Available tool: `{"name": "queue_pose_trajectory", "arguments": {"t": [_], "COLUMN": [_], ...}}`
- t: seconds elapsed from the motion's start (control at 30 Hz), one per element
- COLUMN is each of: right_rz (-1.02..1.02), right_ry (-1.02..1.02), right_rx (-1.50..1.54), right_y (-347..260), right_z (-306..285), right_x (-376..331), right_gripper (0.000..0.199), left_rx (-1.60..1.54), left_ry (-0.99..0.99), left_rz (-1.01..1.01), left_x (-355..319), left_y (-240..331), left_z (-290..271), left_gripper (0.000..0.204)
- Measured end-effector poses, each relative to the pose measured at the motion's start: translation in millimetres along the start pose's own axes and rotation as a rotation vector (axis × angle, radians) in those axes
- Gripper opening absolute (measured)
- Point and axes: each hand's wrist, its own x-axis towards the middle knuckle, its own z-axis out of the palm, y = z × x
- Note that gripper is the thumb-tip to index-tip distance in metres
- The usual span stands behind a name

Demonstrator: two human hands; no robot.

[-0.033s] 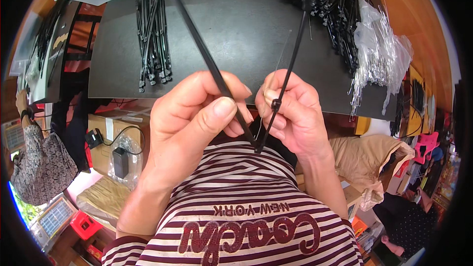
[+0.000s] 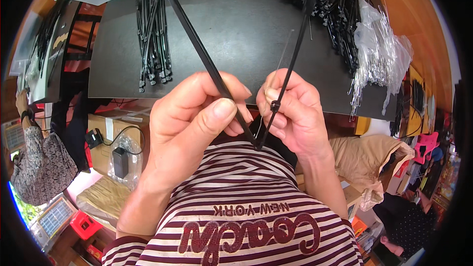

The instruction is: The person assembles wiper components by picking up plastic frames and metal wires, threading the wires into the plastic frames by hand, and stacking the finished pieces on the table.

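A slim jointed black rod [image 2: 194, 39], like an umbrella rib, is bent into a V with its joint low in front of my striped shirt. My left hand [image 2: 189, 118] pinches the left length between thumb and fingers. The right length [image 2: 294, 51] rises from the joint past my right hand [image 2: 300, 113], which is closed on it around a small black collar [image 2: 275, 105]. A thin metal wire [image 2: 282, 56] stands up from the right-hand fingers. Its lower end runs down toward the joint. My curled fingers partly hide the wire and the grip.
On the dark table [image 2: 113, 54] a bundle of black rods [image 2: 153, 44] lies at left. A larger heap of black rods [image 2: 340, 34] is at far right, beside metal wires [image 2: 372, 64] in clear plastic. A cardboard box [image 2: 101, 152] stands below left. Another person's arm [image 2: 30, 123] shows at far left.
The left length's top end has shifted slightly left and looks sharper. The joint sits a little higher. Both hands keep nearly the same place and hold.
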Motion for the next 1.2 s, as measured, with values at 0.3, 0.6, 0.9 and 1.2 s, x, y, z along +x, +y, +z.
{"name": "queue_pose_trajectory", "arguments": {"t": [0.3,0.6,0.9,1.2], "right_rz": [-0.162,-0.214,-0.161,-0.252], "right_ry": [0.039,0.036,0.146,0.209], "right_rx": [-0.512,-0.537,-0.484,-0.571], "right_y": [-8,-3,-12,-3], "right_z": [28,25,28,29], "right_x": [-6,-4,-16,-6], "right_gripper": [0.003,0.004,0.006,0.004], "left_rx": [0.202,0.048,-0.049,-0.057], "left_ry": [0.048,-0.008,0.022,0.082], "left_rz": [-0.124,-0.268,-0.301,-0.121], "left_x": [4,3,5,1], "left_y": [-6,-12,-18,-21], "left_z": [13,12,14,20], "left_gripper": [0.009,0.009,0.01,0.01]}}
